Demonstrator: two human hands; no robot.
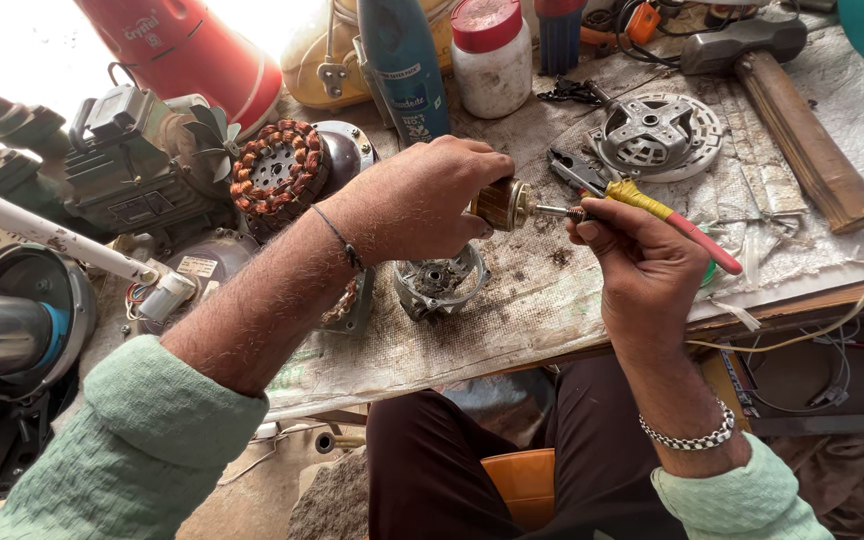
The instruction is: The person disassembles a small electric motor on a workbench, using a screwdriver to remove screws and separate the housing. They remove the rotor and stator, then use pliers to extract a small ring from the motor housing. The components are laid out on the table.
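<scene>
Brass-coloured and wound with fine wire, the small motor rotor (500,203) sits clamped in my left hand (422,200), fingers curled tight round its body so that only the end and its thin steel shaft (555,211) stick out toward the right. My right hand (642,265) is closed just beside that shaft, thumb and forefinger pinching at its tip, with the pliers (652,208), yellow and red in the handles, lying over my knuckles; whether I truly grip them or they rest on the bench behind I cannot tell. The two hands are close together, nearly meeting at the shaft, held above the bench edge.

I judge I am working something on or off the shaft end, so what comes next wants a steady hold on the rotor and a small, straight pull or twist, not force.

Below my left wrist a dirty cast-metal housing (439,283) lies open on coarse woven sacking (512,320) that covers the table. Farther off are a copper-wound stator (277,168), a pale perforated end plate (658,133), and a heavy hammer (797,100) with a worn wooden handle. Behind stand a white jar with a red lid (490,55), a blue spray can (404,65) and a red plastic cone (187,55).
</scene>
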